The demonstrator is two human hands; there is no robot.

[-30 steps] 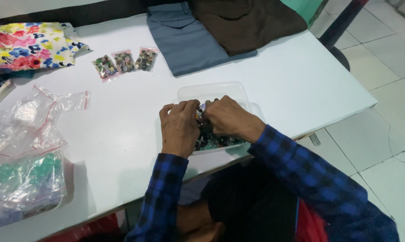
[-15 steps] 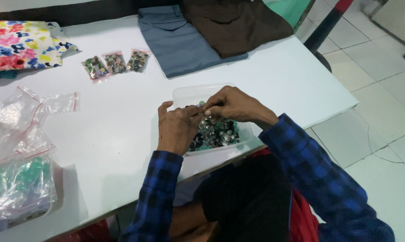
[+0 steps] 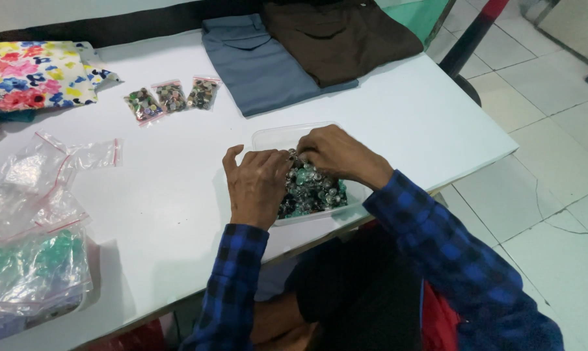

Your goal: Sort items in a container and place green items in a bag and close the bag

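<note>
- A clear plastic tray (image 3: 268, 138) is seen on the white bench (image 3: 177, 195), close to the near edge and right of the middle, filled with small dark and green buttons (image 3: 313, 192).
- The left hand (image 3: 258, 185) is laid over the left part of the tray, palm down, the thumb raised to the left and the fingers curled toward the middle of the tray.
- The right hand (image 3: 336, 153) is held over the far right part of the tray, its fingers bent down and to the left.
- The fingertips of both hands are brought together above the buttons, at the far left of the heap; a small item is pinched there, but which hand's grip closes on it cannot be told.
- The rest of the heap lies just near and right of that pinch, below the right hand and beside the left.
- Three small clear bags of buttons (image 3: 172, 97) are laid in a row on the far left part of the bench, well apart from the hands.
- Empty clear bags with red seal strips (image 3: 53, 169) are spread at the left, and a larger bag of green pieces (image 3: 34, 266) lies at the near left.
- Folded grey cloth (image 3: 255, 58) and brown cloth (image 3: 339, 36) are placed at the far side, and a flowered cloth (image 3: 34, 71) at the far left corner.
</note>
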